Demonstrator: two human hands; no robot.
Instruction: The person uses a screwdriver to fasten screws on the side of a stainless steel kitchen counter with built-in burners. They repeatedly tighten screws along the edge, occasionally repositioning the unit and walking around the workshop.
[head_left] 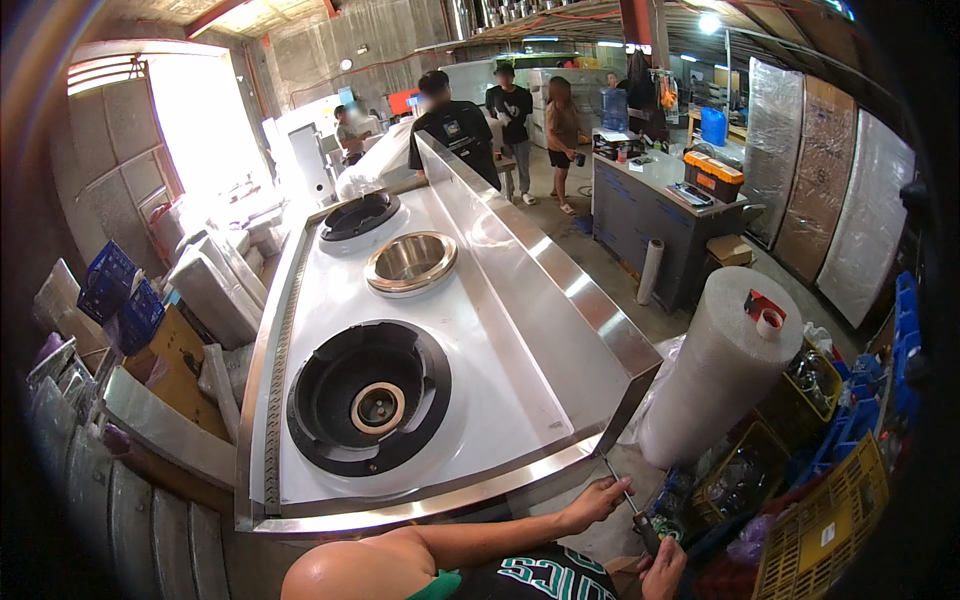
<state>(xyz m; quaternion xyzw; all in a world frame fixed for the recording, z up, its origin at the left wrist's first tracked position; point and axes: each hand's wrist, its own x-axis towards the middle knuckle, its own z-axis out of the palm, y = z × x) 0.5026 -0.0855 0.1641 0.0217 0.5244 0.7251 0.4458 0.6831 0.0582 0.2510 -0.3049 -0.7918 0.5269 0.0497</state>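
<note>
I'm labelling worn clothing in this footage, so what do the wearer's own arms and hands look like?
The left arm is bare up to the shoulder, with no sleeve. The left hand and right hand show no gloves. The black top has green trim and white lettering outlined in green. Little of the right arm shows.

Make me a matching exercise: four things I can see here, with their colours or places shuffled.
1. Long-shafted tool
2. Toolbox
3. Large bubble-wrap roll
4. Round metal well

A. Silver, set in the range top
B. Orange and black
C. Handle in the right hand, shaft at the left hand
D. Whitish, standing upright

Pairs: 1-C, 2-B, 3-D, 4-A
</note>
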